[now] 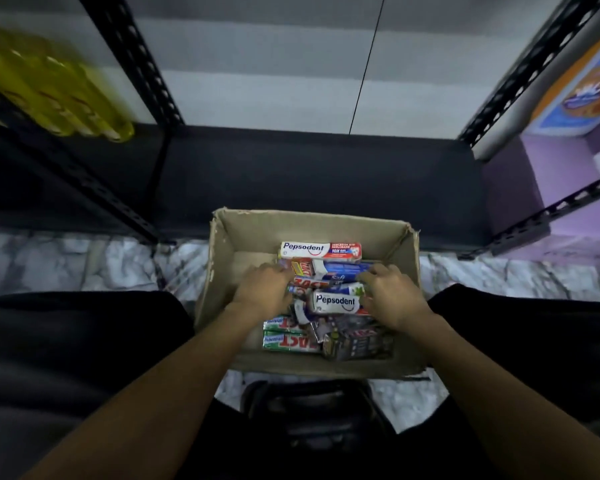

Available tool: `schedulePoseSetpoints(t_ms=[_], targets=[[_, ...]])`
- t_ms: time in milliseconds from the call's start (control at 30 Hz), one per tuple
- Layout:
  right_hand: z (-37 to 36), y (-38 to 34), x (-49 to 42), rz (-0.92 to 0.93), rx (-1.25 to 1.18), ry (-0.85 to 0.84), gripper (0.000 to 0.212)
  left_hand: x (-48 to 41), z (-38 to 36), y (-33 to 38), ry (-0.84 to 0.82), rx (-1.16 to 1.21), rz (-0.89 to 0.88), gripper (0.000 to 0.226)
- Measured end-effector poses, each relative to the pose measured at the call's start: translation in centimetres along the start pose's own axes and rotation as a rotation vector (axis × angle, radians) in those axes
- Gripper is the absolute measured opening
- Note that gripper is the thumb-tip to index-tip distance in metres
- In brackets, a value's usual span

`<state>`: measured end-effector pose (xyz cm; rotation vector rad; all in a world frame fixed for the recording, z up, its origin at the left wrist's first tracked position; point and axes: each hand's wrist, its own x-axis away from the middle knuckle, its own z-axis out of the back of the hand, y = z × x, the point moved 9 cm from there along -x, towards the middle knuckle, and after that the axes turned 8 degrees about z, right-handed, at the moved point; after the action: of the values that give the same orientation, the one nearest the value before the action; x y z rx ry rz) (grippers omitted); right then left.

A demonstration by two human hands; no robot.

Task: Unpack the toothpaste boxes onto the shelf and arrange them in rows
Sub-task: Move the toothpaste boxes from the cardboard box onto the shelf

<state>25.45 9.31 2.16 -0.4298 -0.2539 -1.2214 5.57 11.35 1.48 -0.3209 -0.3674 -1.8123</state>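
Head view: a cardboard carton (pixel 222 258) stands open on the marbled floor (pixel 84 265) between the person's knees, just in front of the dark bottom shelf (pixel 309 174) of a black slotted rack, which carries no toothpaste yet; the task therefore appears to be at its start. Inside the carton lies a loose heap of toothpaste boxes; most have their long axes running left to right across the view, among them the red-and-white Pepsodent box (pixel 321 250) flat against the far wall and the two green boxes (pixel 290 336) side by side at the near wall, their print upside down to the camera; a darker pack (pixel 357 342) at the near right lies tilted. The left hand (pixel 262 289) and the right hand (pixel 394 297) reach down into the heap, one at each end of the middle layer, so the boxes lie directly between the two hands; the white Pepsodent box (pixel 335 302) sits nearest the right hand, its right end touching or under those fingers. Both hands curl over the boxes, fingers bent; whether either grip has actually closed on a box cannot be told. A lift would likely take boxes by their short ends.
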Motion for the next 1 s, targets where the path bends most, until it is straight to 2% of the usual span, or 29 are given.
schedulePoseSetpoints(t_ms=[167,400,467,600,733,867,1000], targets=[[-5.3,1.3,-0.7,-0.039,-0.177,-0.126,0.056,-0.5,-6.6,-3.8,-0.167,0.194,0.116,0.041],[-11.3,1.3,-0.4,0.002,-0.403,-0.324,0.038,-2.5,-11.1,-5.8,-0.199,0.355,0.254,0.049],[-12.4,1.0,0.0,0.000,-0.467,-0.343,0.042,-2.7,-12.3,-5.9,-0.214,0.375,0.279,0.051],[-13.8,0.7,0.1,0.002,-0.463,-0.392,0.051,-3.0,-13.0,-5.8,-0.224,0.300,0.292,0.056],[-14.9,1.0,0.3,-0.015,-0.458,-0.408,0.074,-3.3,-13.1,-6.8,-0.208,0.263,0.322,0.058],[-15.9,0.7,0.4,-0.002,-0.453,-0.454,0.072,-3.3,-14.5,-8.1,-0.255,0.281,0.371,0.064],[-16.1,0.7,0.5,0.021,-0.405,-0.446,0.074,-3.4,-14.9,-7.9,-0.292,0.369,0.398,0.056]])
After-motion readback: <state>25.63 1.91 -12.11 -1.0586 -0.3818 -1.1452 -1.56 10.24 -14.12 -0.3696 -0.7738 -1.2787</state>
